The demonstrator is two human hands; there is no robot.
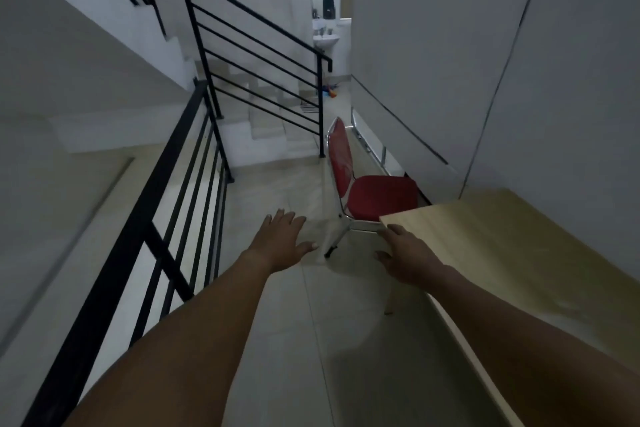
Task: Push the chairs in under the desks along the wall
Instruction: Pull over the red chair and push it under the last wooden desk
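Head view: the red chair (372, 196) stands ahead beyond the near bench (512, 246), seat toward the wall, its backrest likely nearer the open, empty left hand (282, 239) than the open right hand (407, 253) by the bench corner.

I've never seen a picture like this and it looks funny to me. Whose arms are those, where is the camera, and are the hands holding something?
The camera sits on a person's head and looks forward and down, so you see their own two arms reaching out. The left hand is open above the floor and holds nothing. The right hand is open too, just by the corner of a light wooden desk that stands along the wall. Ahead is a red chair with shiny metal legs, not yet pushed under a desk. On the left runs a black railing beside the stairs.
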